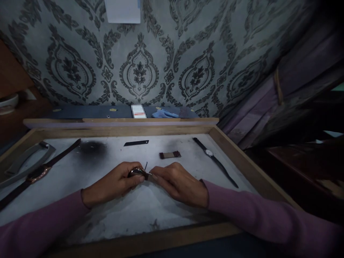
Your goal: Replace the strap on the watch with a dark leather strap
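Note:
My left hand (pixel 114 181) is closed around a watch case (pixel 137 172), round and shiny with a dark face side, gripped between thumb and fingers above the white work surface. A thin dark strip (pixel 146 166) sticks up at the case's right edge. My right hand (pixel 177 181) pinches a thin metal tool (pixel 149 174), its light tip reaching the watch's right side; most of it is hidden by the fingers. Just behind the right hand lies a short brown watch strap piece (pixel 170 154).
A wooden-rimmed tray (pixel 120 132) surrounds the work. Inside lie a black cutter blade (pixel 136 143), a slim strapped watch (pixel 209 153) at right, a larger brown-strapped watch (pixel 37 174) and a grey curved tool (pixel 34 161) at left. A blue cloth (pixel 164 113) sits behind the rim.

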`<state>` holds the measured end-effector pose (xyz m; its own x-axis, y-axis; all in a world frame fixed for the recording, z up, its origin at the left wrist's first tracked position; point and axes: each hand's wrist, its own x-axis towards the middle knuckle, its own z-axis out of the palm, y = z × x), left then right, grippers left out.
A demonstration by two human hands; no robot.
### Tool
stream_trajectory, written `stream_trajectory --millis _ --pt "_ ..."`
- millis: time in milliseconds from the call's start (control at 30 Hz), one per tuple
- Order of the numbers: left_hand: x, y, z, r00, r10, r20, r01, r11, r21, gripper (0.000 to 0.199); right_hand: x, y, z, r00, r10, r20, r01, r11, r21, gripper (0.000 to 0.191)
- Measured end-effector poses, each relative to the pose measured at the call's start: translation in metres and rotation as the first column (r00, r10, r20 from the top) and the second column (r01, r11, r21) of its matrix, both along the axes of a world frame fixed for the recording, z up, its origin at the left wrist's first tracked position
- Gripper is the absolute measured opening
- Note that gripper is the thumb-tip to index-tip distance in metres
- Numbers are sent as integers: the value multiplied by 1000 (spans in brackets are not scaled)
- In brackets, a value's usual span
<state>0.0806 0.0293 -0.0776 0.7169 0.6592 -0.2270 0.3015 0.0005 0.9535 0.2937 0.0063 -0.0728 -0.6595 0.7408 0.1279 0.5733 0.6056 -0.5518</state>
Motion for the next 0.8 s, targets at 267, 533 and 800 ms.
stream_trajectory --millis 267,533,800 --pt "1 1 -3 999 18 -27 -17 999 39 22 -1 0 -3 996 -28 90 21 996 82 30" --pt "2 0 -1 999 24 -48 -17 991 131 22 -2 0 -2 993 -62 101 60 998 29 23" --pt "1 -2 -4 997 24 -67 -10 977 212 24 -1 2 -6 1000 -23 20 24 999 -38 24"
